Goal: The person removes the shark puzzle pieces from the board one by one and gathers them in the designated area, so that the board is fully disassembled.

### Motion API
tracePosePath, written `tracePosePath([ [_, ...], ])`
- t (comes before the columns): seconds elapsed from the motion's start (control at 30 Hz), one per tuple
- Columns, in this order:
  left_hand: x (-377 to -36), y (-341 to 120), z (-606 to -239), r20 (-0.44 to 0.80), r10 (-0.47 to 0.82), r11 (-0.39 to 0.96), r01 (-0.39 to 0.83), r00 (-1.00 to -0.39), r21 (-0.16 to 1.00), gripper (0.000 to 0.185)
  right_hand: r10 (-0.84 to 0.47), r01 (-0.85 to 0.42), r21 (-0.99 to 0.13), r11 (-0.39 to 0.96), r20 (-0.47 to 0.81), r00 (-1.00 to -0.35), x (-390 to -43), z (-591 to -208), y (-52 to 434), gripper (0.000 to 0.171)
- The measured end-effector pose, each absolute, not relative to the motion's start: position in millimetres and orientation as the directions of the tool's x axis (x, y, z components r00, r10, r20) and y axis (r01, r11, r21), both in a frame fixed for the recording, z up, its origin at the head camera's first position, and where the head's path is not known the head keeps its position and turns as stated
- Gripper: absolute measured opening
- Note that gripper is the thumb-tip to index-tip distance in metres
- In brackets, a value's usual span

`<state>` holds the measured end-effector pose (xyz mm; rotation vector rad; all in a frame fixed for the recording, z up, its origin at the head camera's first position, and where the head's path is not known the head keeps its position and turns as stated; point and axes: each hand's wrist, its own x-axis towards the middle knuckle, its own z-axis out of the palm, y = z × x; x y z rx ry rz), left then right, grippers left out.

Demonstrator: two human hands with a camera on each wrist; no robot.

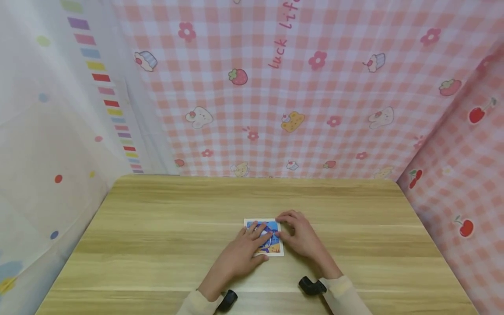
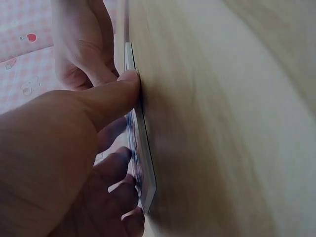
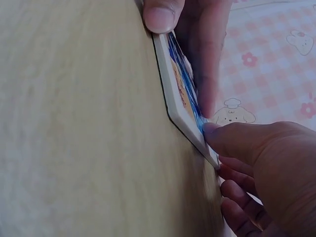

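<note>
No containers in view, only 1 flat item: a small puzzle board point(image 1: 264, 238), white-bordered, blue picture with an orange patch at the near corner, lying flat on the wooden table point(image 1: 157, 227) a bit in front of center, close to the person. Both hands are on it, side by side and nearly touching each other. Left hand point(image 1: 242, 253) lies over the board's left half, fingers stretched across the picture and pressing down; the left wrist view shows the thumb point(image 2: 118, 91) set against the board's near edge point(image 2: 143, 163) with the fingers spread flat on the face. Right hand point(image 1: 297, 234) sits on the right edge, fingers bent over the far right corner; in the right wrist view its thumb tip point(image 3: 215, 133) presses on the rim of the board point(image 3: 180, 98), other fingers tucked beside it, and the left thumb point(image 3: 160, 15) is at the opposite end. The board looks thin, with a light raised frame. The table is light woodgrain with rounded corners. 2 black wrist-mounted units point(image 1: 312, 285) show at the cream sleeves. Behind and to the right hangs a pink gingham cloth point(image 1: 315, 96) printed with strawberries, cupcakes, bunnies and cherries; to the left is a white sheet point(image 1: 47, 144) with coloured dots and a striped band.
</note>
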<state>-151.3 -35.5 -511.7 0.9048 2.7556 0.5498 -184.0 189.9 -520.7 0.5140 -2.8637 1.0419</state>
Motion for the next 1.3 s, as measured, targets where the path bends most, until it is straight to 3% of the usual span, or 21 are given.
tracePosePath([
  [0.37, -150.2, -41.7, -509.0, -0.091, 0.660, 0.716, 0.588, -0.746, 0.376, 0.058, -0.284, -0.312, -0.619, 0.720, 0.147, -0.947, -183.0, -523.1, 190.6, 0.030],
  [0.97, -151.1, -42.9, -508.9, -0.076, 0.609, 0.715, 0.505, -0.790, 0.483, 0.056, -0.351, -0.412, -0.512, 0.754, 0.216, -0.911, -181.3, -520.8, 186.7, 0.027],
  [1.3, -147.9, -45.2, -505.3, -0.085, 0.657, 0.720, 0.590, -0.749, 0.366, 0.056, -0.297, -0.371, -0.539, 0.756, 0.222, -0.929, -181.8, -522.8, 181.1, 0.022],
])
